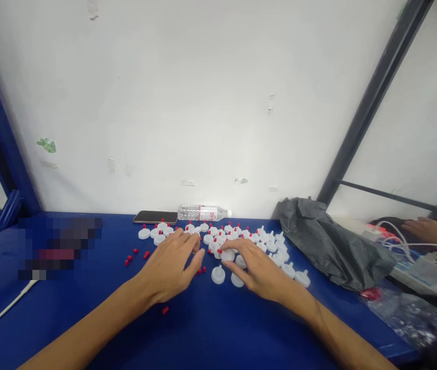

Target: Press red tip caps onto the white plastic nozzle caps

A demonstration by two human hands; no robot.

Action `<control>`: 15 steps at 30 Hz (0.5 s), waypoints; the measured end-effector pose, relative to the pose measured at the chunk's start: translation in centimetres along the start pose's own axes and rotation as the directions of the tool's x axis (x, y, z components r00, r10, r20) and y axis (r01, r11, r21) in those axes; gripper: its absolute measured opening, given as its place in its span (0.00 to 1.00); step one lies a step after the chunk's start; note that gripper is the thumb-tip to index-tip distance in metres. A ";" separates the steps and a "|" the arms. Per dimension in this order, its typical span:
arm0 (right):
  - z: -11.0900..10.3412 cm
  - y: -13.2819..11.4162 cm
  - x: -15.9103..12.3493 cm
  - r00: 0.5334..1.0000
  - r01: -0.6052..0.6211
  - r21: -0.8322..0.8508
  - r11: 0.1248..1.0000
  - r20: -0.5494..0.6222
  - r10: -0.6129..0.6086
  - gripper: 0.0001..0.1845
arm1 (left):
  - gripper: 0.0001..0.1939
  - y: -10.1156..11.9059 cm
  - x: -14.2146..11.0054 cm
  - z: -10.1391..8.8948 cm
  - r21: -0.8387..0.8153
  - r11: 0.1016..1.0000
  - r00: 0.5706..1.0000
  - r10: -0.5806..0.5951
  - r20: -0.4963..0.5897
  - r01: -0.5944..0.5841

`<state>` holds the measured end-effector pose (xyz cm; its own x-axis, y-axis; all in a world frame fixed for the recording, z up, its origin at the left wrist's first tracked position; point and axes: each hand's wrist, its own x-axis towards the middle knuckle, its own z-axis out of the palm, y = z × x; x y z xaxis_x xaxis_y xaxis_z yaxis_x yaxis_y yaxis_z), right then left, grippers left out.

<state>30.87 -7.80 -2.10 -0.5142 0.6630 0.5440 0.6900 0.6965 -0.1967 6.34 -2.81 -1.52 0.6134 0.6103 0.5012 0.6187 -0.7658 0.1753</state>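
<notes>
My right hand (259, 267) has thumb and index finger closed around a white nozzle cap (227, 255) with a small red tip at its top. Left of it, my left hand (172, 264) hovers over the table with fingers bent and thumb apart, and nothing shows between them. Beyond both hands spreads a group of white nozzle caps (144, 234), many with red tips fitted. Bare white nozzle caps (218, 275) lie near my right hand and to its right. Loose red tips (146, 255) are scattered around my left hand, one red tip (165, 310) nearer to me.
A phone (156, 217) and a clear bottle (203, 213) lie along the wall. At the right are a dark plastic bag (314, 241), a clear plastic bag (407, 313), a power strip (426, 275) with cables, and another person's hand (432, 234). A white cable (6, 311) crosses the left side.
</notes>
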 end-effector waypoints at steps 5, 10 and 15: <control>0.5 -1.0 -0.1 0.997 0.081 0.062 0.995 -0.024 -0.080 0.23 | 0.10 1.2 -0.3 1.3 -0.034 0.986 0.985 0.163 0.059 -0.161; 0.8 -1.1 -0.3 0.992 0.118 0.088 0.989 -0.060 -0.113 0.23 | 0.14 1.7 -0.1 1.3 0.055 0.957 0.954 0.280 0.106 -0.286; 0.7 -1.0 -0.1 0.981 0.147 0.081 0.986 -0.137 -0.135 0.22 | 0.18 2.2 0.0 1.5 -0.012 0.977 0.977 0.214 0.014 -0.214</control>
<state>29.82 -8.36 -2.50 -0.5281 0.5192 0.6720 0.5632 0.8064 -0.1804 8.41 -4.22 -2.43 0.7387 0.4349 0.5150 0.4671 -0.8811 0.0741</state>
